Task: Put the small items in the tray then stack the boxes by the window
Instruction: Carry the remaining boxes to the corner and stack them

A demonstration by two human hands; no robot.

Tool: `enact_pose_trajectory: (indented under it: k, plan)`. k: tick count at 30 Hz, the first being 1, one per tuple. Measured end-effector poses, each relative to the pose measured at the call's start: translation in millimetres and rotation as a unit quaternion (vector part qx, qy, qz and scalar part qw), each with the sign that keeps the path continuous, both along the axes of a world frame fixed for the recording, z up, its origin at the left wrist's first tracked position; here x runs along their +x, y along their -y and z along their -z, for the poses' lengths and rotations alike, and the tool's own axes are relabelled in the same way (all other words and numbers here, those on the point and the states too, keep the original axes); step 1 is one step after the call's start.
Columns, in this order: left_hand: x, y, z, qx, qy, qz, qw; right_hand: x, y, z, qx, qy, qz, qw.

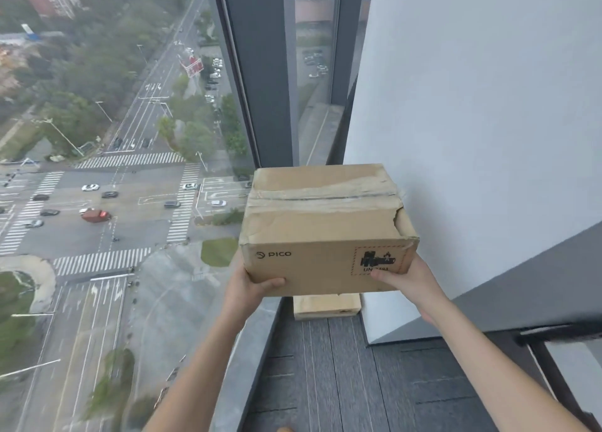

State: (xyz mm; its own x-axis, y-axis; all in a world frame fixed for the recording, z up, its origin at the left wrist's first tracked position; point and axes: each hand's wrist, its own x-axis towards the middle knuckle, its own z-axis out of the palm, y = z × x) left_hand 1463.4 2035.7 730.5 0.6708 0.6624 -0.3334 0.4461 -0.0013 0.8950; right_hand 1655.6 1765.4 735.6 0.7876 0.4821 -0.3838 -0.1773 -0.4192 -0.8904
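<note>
PICO box [325,233] at centre, left hand [250,290] and right hand [412,283] each grip a bottom corner. Lower box [327,306] at 6 o'clock mostly hidden; contact unclear. Window [130,138] at 9.

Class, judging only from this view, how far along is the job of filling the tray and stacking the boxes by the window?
Done: one pale box already lies on the floor by the window. In hand: the left hand and right hand hold the PICO cardboard box above it. Left: setting it down on top. The tray and small items are out of view, so that step cannot be judged.
</note>
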Motion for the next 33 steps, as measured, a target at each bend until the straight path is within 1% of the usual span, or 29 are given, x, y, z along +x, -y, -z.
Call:
enact_pose_trajectory:
  k: [5,10,14,18,23,28,33]
  plan:
    - [22,-3,93,-0.016,-0.032,0.002,0.999,19,0,89,0.001,-0.015,0.007,1.0]
    - [35,-6,208,0.003,-0.053,0.021,0.998,27,6,204,0.0,-0.018,0.028,0.999]
    - [45,-1,304,0.007,-0.063,0.014,0.998,38,4,297,0.002,-0.024,0.032,0.999]
    - [59,-2,399,0.006,-0.044,0.012,0.999,53,-3,390,0.006,-0.024,0.026,0.999]
    - [70,-14,507,0.015,-0.029,0.005,0.999,65,-10,493,-0.019,-0.002,0.005,1.0]
    - [88,-14,575,0.031,-0.018,-0.009,0.999,81,-16,557,-0.028,0.025,0.003,0.999]
    - [104,-19,606,0.041,-0.008,-0.01,0.999,101,-23,594,-0.037,0.042,-0.004,0.998]
